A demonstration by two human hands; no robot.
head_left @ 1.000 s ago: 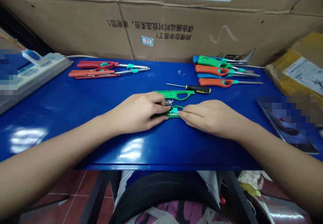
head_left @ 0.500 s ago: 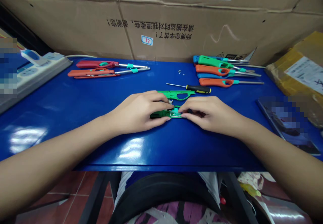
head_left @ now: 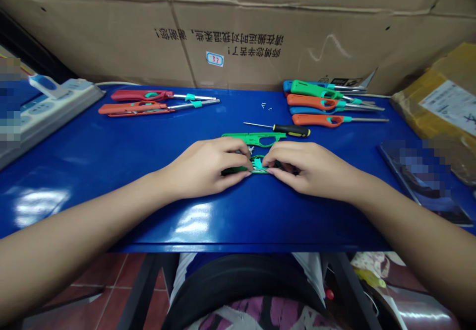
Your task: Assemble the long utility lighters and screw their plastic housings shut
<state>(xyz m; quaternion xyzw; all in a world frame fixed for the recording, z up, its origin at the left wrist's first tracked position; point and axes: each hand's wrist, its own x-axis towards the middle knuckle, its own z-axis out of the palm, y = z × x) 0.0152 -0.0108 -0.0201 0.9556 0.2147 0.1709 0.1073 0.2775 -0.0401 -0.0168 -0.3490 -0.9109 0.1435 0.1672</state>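
Between my hands lies an opened green lighter half [head_left: 238,169] with wires and a turquoise trigger [head_left: 257,163] in it. My left hand [head_left: 211,166] has its fingers closed on the left part of this half. At its right part, my right hand [head_left: 308,167] pinches the edge near the trigger; its fingertips partly cover what they touch. Just behind them rests the other green lighter half [head_left: 256,138], its trigger loop to the right. A small whitish piece [head_left: 251,150] sits between the two halves.
A screwdriver [head_left: 290,130] and tiny white bits [head_left: 264,105] lie farther back. Several lighters [head_left: 312,102] are stacked back right, a red lighter [head_left: 141,95] and an opened orange one [head_left: 134,107] back left. A power strip [head_left: 67,99], cardboard box [head_left: 230,27] and taped parcel [head_left: 442,101] border the table.
The fingers of my left hand have shifted slightly over the lighter half, and more of the rear green half shows at its left end. The turquoise trigger sits slightly differently between the fingertips.
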